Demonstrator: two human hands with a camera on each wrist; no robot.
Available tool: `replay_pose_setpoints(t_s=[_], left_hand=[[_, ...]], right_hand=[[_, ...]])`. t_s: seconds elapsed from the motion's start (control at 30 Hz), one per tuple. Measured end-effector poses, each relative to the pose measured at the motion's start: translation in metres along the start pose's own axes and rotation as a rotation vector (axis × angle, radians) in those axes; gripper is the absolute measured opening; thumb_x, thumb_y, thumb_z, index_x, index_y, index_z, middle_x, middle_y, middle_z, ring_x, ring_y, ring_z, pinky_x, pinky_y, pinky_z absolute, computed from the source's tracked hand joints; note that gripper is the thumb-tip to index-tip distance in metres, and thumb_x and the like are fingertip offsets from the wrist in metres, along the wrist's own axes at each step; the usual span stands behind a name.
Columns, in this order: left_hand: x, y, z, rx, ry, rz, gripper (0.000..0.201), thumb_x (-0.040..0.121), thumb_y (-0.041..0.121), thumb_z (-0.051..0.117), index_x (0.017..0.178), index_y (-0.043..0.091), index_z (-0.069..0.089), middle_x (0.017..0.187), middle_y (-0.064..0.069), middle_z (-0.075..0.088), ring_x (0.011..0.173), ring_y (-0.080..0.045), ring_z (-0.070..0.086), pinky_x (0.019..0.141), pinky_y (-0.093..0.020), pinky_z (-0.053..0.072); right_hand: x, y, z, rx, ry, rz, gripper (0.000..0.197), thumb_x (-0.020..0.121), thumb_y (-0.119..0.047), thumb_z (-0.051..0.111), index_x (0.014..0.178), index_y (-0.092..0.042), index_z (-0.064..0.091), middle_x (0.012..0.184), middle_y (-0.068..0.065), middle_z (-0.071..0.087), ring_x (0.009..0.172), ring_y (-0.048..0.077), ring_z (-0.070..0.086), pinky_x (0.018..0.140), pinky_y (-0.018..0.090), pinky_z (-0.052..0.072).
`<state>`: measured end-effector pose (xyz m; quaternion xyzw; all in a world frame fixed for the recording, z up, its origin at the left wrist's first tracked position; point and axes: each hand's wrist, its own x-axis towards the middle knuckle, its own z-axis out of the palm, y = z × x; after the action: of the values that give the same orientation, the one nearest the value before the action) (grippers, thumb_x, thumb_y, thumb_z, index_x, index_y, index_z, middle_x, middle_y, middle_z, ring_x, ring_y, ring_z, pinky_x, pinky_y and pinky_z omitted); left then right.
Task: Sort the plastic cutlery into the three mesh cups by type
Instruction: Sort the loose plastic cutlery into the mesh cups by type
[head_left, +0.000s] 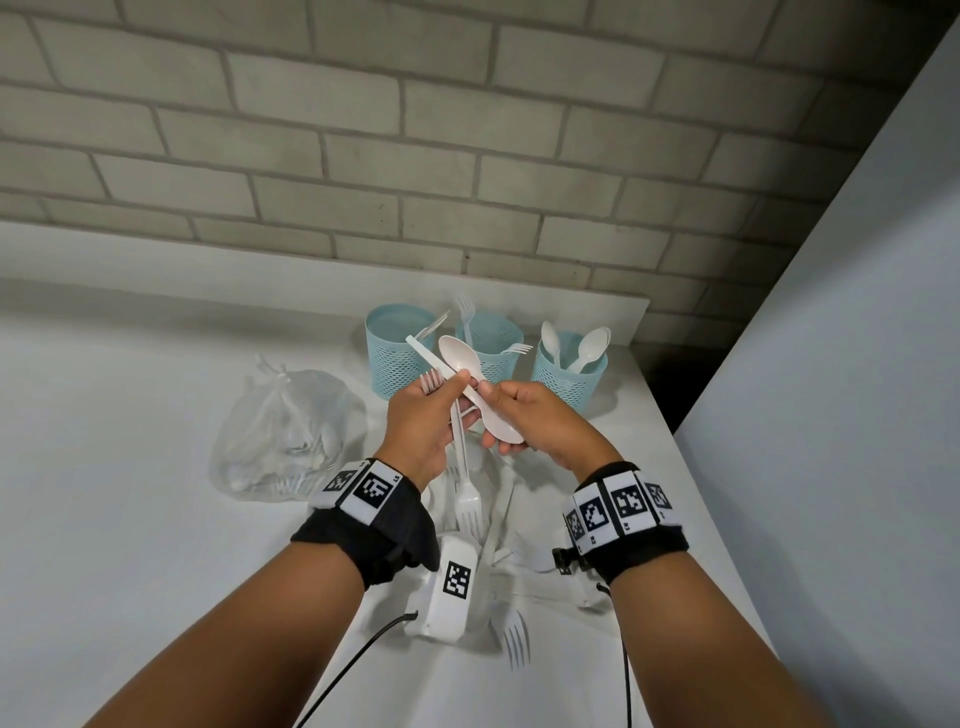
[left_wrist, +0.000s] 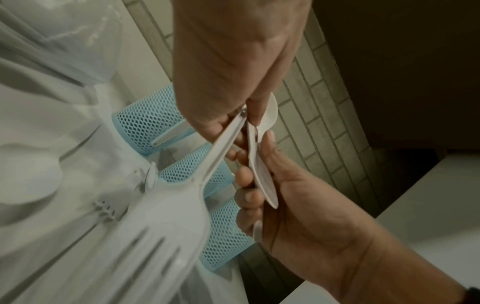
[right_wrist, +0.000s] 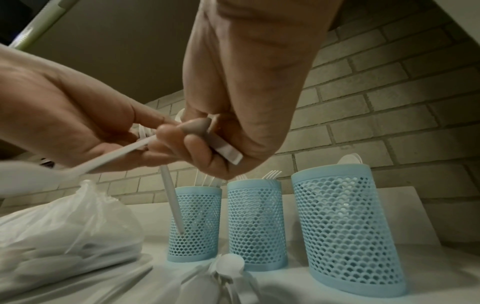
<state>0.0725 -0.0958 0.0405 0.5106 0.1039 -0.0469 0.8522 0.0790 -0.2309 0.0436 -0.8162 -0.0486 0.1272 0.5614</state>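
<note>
Three pale blue mesh cups stand in a row by the brick wall: the left cup (head_left: 400, 358) holds knives, the middle cup (head_left: 491, 345) forks, the right cup (head_left: 569, 379) spoons. Above the table, in front of them, my left hand (head_left: 441, 400) grips a bundle of white forks and a knife (head_left: 421, 351); one fork (head_left: 466, 499) hangs tines down. My right hand (head_left: 506, 410) grips a white spoon (head_left: 457, 356) by its handle, bowl up and to the left, touching my left fingertips. The left wrist view shows the spoon (left_wrist: 262, 179) in the right hand's fingers (left_wrist: 244, 176).
A tied clear bag (head_left: 280, 436) of more cutlery lies to the left. Loose white cutlery (head_left: 493, 525) is heaped on the white table (head_left: 130, 415) under my hands, with a fork (head_left: 515, 642) nearer me. The table's right edge (head_left: 670, 441) is just right of the cups.
</note>
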Motion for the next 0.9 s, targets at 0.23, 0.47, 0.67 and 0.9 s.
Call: replay_pose_setpoints(t_s=[0.23,0.47,0.67,0.9], left_hand=[[0.003,0.0,0.0,-0.031,-0.044,-0.015,0.008,0.091,0.013,0.059,0.088,0.008,0.064,0.088,-0.007,0.069,0.078,-0.015,0.066,0.072,-0.021,0.056],[0.004,0.002,-0.002,-0.116,-0.018,-0.042,0.003,0.089,0.013,0.061,0.088,0.01,0.063,0.086,-0.006,0.069,0.074,-0.012,0.068,0.072,-0.021,0.057],[-0.001,-0.007,0.005,-0.172,-0.085,-0.144,0.007,0.088,0.01,0.061,0.091,0.004,0.065,0.082,-0.009,0.069,0.073,-0.012,0.069,0.067,-0.019,0.058],[-0.001,-0.007,0.001,-0.071,-0.169,-0.131,0.012,0.093,0.008,0.052,0.093,0.007,0.064,0.082,-0.007,0.07,0.06,-0.006,0.068,0.059,-0.013,0.055]], right_hand=[[-0.004,-0.004,-0.005,-0.037,0.021,-0.05,0.025,0.096,-0.035,0.05,0.08,-0.018,0.058,0.058,-0.006,0.062,0.048,0.004,0.056,0.045,0.014,0.039],[0.001,0.009,-0.019,0.062,0.272,-0.07,0.01,0.089,-0.025,0.063,0.086,-0.016,0.067,0.057,-0.002,0.054,0.046,0.008,0.038,0.044,0.017,0.032],[0.009,0.005,-0.009,0.641,0.366,-0.079,0.016,0.097,-0.021,0.05,0.087,-0.014,0.061,0.066,-0.004,0.044,0.043,0.001,0.032,0.04,0.014,0.026],[0.023,-0.003,-0.025,0.971,0.558,-0.116,0.027,0.102,-0.018,0.037,0.079,-0.009,0.049,0.07,0.007,0.06,0.057,0.015,0.062,0.059,0.03,0.055]])
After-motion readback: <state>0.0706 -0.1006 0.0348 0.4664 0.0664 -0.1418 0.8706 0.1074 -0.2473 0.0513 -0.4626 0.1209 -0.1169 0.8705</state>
